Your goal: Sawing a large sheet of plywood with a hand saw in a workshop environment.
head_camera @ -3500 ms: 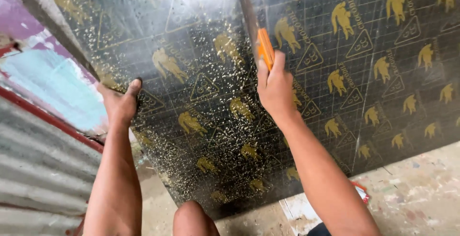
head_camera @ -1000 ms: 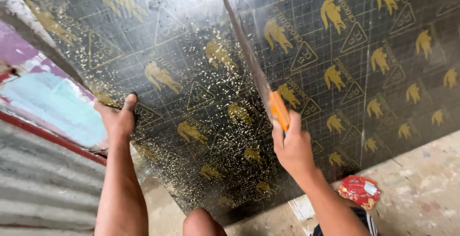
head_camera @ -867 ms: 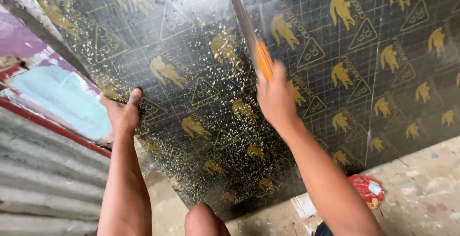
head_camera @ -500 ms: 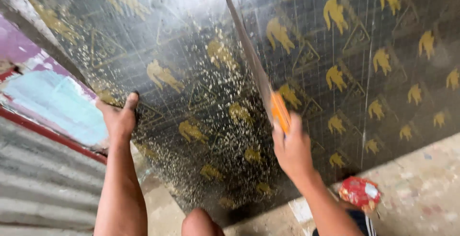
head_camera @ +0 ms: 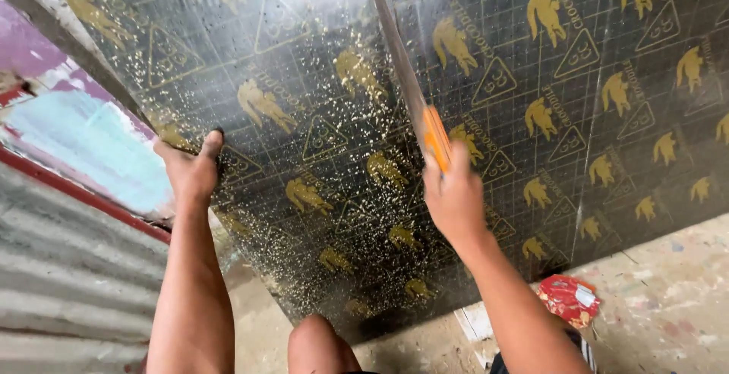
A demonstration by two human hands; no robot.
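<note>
Left hand (head_camera: 194, 173) clamps the edge of the black patterned board (head_camera: 319, 116), steadying it. Right hand (head_camera: 453, 195) grips the orange-handled saw (head_camera: 410, 93), blade mid-cut; sawdust litters the face. I'd judge another stroke needs firm bracing.

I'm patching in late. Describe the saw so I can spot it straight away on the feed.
Start with the big black board, printed with yellow shapes, that fills most of the view. A long, thin grey blade runs down across its middle from the top edge: that is the saw. Its orange handle, gripped by the right hand, is the only orange thing there.
</note>
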